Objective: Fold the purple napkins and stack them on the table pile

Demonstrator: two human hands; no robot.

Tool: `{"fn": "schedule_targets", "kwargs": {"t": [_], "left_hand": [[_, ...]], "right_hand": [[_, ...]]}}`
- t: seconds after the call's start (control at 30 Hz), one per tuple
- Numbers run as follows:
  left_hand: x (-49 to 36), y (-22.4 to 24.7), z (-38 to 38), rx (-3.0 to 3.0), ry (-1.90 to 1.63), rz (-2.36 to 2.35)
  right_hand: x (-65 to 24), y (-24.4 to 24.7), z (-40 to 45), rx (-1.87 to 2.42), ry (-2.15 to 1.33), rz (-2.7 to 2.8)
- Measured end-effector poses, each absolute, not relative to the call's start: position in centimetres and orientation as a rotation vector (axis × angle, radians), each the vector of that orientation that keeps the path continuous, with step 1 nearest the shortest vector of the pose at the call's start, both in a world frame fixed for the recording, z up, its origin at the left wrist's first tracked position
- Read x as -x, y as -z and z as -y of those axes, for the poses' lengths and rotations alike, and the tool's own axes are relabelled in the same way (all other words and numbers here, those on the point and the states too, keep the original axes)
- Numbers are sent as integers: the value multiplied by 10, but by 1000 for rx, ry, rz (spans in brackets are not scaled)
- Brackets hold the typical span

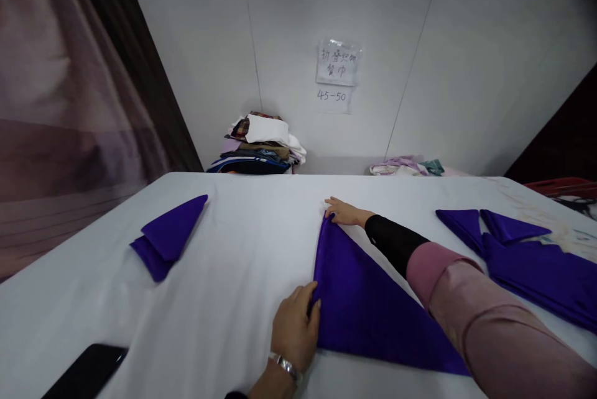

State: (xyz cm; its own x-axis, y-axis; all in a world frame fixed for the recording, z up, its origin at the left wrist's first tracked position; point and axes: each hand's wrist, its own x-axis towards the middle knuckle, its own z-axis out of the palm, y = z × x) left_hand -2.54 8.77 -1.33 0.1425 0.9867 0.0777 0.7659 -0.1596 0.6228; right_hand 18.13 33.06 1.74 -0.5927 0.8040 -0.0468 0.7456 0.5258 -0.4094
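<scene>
On the table (219, 324), left hand (295, 327) pinches cloth (368, 315) at left edge, right hand (347, 211) at far corner; likely light, slippery; best held there.

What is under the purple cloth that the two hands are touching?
The white tablecloth shows around the purple cloth; anything directly beneath is covered and cannot be seen.

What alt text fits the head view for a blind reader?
The left hand holds one edge of a triangular purple cloth while the right hand touches its far corner on a white tablecloth. One folded purple bundle lies left, more purple pieces right.
</scene>
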Motion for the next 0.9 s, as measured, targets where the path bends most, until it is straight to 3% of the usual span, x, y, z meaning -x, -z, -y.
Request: {"fn": "schedule_targets", "kwargs": {"t": [0.43,0.9], "left_hand": [[26,17,-89,-1968,-703,-1649],[25,15,-89,-2099,-624,-1686]], "right_hand": [[-190,-31,-344,1367,-736,2524],[-163,6,-353,1508,-453,2527]]}}
